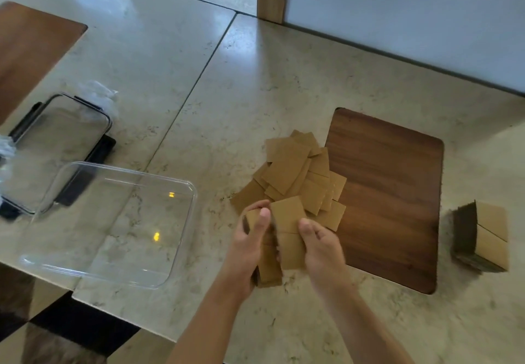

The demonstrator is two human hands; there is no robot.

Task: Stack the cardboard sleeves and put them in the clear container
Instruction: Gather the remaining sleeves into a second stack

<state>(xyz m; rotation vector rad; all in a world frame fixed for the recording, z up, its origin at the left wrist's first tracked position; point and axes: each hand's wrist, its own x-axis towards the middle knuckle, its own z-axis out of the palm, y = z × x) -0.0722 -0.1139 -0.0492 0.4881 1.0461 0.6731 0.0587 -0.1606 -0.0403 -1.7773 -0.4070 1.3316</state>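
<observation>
I have a small stack of cardboard sleeves (pixel 272 253) held between both hands just above the counter. My left hand (pixel 250 250) is curled around the stack's left edge with the thumb on top. My right hand (pixel 318 247) pinches the top sleeve near its middle, thumb on the face.

To do this step well, I'd square the edges before adding more. I'd tap the long side on the counter, keep the left-hand grip firm, and lay each new sleeve flat so that the folds line up. Flattened cardboard slides easily, so a loose hold could let the stack fan out.

The sleeves are thin, matte brown, rectangular pieces with a crease across them. The loose pile (pixel 301 176) lies just beyond my hands, overlapping every which way, partly on the dark wooden board (pixel 397 193). That board is smooth, with rounded corners. Another finished stack (pixel 483 236) lies on its side right of the board.

The clear container (pixel 176 238) sits empty to my left, glossy and rounded. Its lid (pixel 93 119) lies behind it on the pale speckled stone counter (pixel 255 94).
</observation>
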